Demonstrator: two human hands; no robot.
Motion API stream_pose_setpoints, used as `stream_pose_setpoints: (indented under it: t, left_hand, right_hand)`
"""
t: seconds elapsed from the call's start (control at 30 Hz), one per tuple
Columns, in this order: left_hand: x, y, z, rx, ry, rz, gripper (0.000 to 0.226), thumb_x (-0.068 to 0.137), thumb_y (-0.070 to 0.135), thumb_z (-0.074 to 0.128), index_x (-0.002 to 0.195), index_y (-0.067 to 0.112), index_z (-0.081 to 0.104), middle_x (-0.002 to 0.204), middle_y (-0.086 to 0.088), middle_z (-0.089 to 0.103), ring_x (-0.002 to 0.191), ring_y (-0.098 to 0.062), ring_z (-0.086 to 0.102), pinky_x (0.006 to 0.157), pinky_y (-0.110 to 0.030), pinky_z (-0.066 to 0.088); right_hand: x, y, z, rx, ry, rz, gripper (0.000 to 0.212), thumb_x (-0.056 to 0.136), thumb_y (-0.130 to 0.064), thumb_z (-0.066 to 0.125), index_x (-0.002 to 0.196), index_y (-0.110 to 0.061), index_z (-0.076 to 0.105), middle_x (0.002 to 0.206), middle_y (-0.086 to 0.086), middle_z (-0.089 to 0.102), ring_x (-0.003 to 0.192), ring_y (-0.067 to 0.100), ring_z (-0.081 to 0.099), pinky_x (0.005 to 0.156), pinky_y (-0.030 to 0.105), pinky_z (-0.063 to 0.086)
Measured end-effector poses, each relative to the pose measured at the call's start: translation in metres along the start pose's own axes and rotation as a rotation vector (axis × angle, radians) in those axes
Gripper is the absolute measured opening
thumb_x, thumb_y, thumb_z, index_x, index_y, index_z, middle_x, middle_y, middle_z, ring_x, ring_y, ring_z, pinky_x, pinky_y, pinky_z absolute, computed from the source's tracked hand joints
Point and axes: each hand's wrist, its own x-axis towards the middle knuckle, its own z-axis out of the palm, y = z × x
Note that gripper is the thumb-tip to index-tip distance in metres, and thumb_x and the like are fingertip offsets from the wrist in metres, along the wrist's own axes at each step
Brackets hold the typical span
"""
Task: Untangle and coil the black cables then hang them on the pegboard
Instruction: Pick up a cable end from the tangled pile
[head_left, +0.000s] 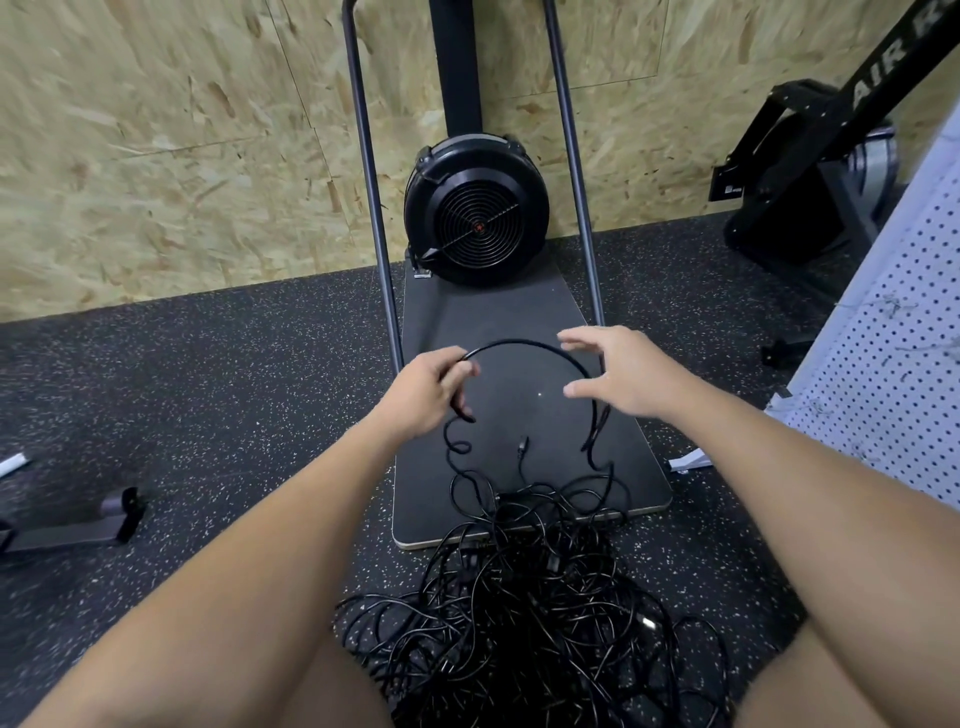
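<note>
Left hand (428, 387) curled around one black cable (524, 344), pinching it where the arc begins. From that grip, rising in a smooth arch over to the right hand (621, 376), which hovers with fingers spread and relaxed, gripping nothing; whether the cable touches its palm cannot be told. Below both hands, loose ends dangling down to the tangled pile of black cables (524, 613), heaped on the speckled floor (208, 395) between the forearms and spilling onto the near edge of a dark platform (493, 317). Beyond the hands, a round black fan housing (475, 218) against the chipboard wall (156, 145). Far right of the right hand, a white pegboard (893, 374) leaning upright.
</note>
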Motion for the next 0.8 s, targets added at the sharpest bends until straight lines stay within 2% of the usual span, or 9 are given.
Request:
stream_pose_setpoints:
  t: [0.1,0.2,0.23,0.3,0.4,0.5,0.57,0.7,0.8]
  left_hand:
    - [0.003,0.033,0.006,0.044,-0.015,0.185,0.016,0.116,0.024,0.053,0.109,0.019,0.067,0.071,0.001,0.054,0.061,-0.014,0.052,0.063,-0.03,0.053]
    - [0.003,0.052,0.015,0.044,-0.025,0.201,0.004,0.113,0.03,0.057,0.115,0.028,0.055,0.075,0.008,0.057,0.063,-0.013,0.045,0.062,-0.035,0.046]
    - [0.002,0.051,0.015,0.035,-0.025,0.188,0.008,0.112,0.03,0.059,0.115,0.028,0.052,0.077,0.005,0.058,0.063,-0.014,0.046,0.063,-0.037,0.048]
    - [0.002,0.041,0.013,0.04,-0.028,0.156,0.006,0.11,0.023,0.061,0.109,0.026,0.055,0.081,0.005,0.06,0.068,-0.019,0.054,0.072,-0.04,0.055]
    - [0.003,0.013,0.007,0.09,0.023,0.055,0.021,0.105,0.007,0.054,0.098,0.023,0.066,0.085,0.008,0.071,0.08,-0.022,0.069,0.082,-0.043,0.06]
    - [-0.004,-0.023,0.0,0.197,0.054,-0.158,0.027,0.107,0.005,0.054,0.098,0.021,0.074,0.076,0.013,0.069,0.066,-0.012,0.062,0.065,-0.029,0.052]
    - [-0.008,-0.041,-0.008,0.128,0.067,-0.299,0.027,0.111,0.009,0.052,0.096,0.019,0.073,0.081,0.004,0.076,0.068,-0.015,0.068,0.064,-0.027,0.051]
    - [-0.009,-0.04,-0.021,-0.241,0.123,-0.463,0.035,0.117,0.028,0.052,0.106,-0.001,0.068,0.084,-0.022,0.079,0.07,-0.025,0.078,0.066,-0.041,0.067]
    - [-0.008,-0.029,-0.02,-0.228,0.098,-0.47,0.047,0.118,0.028,0.048,0.106,-0.013,0.066,0.077,-0.035,0.065,0.057,-0.03,0.071,0.052,-0.035,0.061]
  right_hand:
    - [-0.003,-0.016,0.009,0.097,-0.09,-0.062,0.073,0.099,-0.047,0.078,0.163,-0.033,0.047,0.142,-0.025,0.067,0.138,0.001,0.053,0.118,0.035,0.038]
    - [-0.005,-0.034,0.01,0.172,-0.173,-0.107,0.025,0.11,-0.038,0.062,0.123,-0.021,0.075,0.098,-0.01,0.082,0.09,0.01,0.072,0.091,0.039,0.055]
    - [-0.005,-0.038,0.008,0.181,-0.164,-0.132,0.024,0.112,-0.033,0.057,0.106,-0.02,0.077,0.082,-0.005,0.08,0.077,0.018,0.072,0.085,0.046,0.057]
    - [-0.008,-0.044,0.001,0.232,-0.118,-0.163,0.031,0.112,-0.026,0.053,0.093,-0.016,0.076,0.064,-0.001,0.065,0.065,0.02,0.068,0.086,0.055,0.059]
    - [-0.013,-0.048,-0.011,0.353,-0.028,-0.213,0.027,0.109,-0.019,0.054,0.094,-0.012,0.076,0.063,0.004,0.054,0.061,0.02,0.056,0.073,0.052,0.055]
    - [-0.014,-0.047,-0.025,0.528,0.102,-0.183,0.026,0.109,-0.018,0.055,0.096,-0.013,0.078,0.068,0.01,0.047,0.065,0.026,0.039,0.062,0.043,0.031]
    - [-0.01,-0.039,-0.036,0.539,0.177,-0.175,0.026,0.109,-0.019,0.057,0.095,-0.016,0.079,0.068,0.009,0.049,0.066,0.027,0.035,0.063,0.041,0.026]
    - [-0.011,-0.025,-0.032,0.29,0.09,-0.193,0.025,0.108,-0.025,0.063,0.093,-0.022,0.083,0.078,-0.002,0.075,0.061,0.02,0.055,0.065,0.037,0.044]
    - [-0.009,-0.015,-0.019,0.232,-0.043,-0.122,0.011,0.102,-0.025,0.076,0.108,-0.023,0.085,0.101,-0.009,0.082,0.08,-0.007,0.071,0.083,0.021,0.057]
